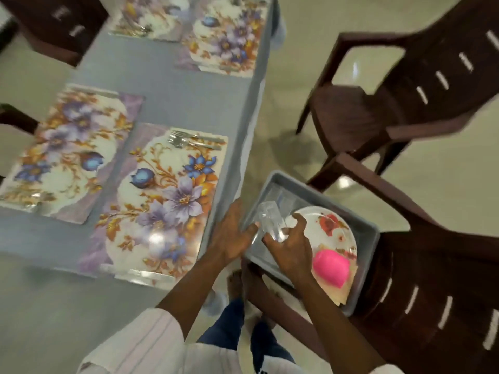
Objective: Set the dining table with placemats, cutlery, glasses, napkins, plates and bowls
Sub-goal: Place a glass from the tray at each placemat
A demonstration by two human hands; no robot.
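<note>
Right hand [289,245] curls round a glass [268,221] above the tray [283,176], left hand [232,236] flat and empty beside it; the slick glass may slip onto the plate [333,228].

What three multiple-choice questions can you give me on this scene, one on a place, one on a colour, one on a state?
1. Where does the grey tub sit?
A. on the table
B. on a brown chair
C. on the floor

2. What colour is the bowl on the plate?
A. pink
B. green
C. white

3. What is the right hand doing?
A. hanging idle
B. holding a clear glass
C. holding a fork

Answers: 1 B, the chair's seat carries the tub. 2 A, the bowl is bright pink. 3 B, its fingers curl round the glass above the tub.
</note>
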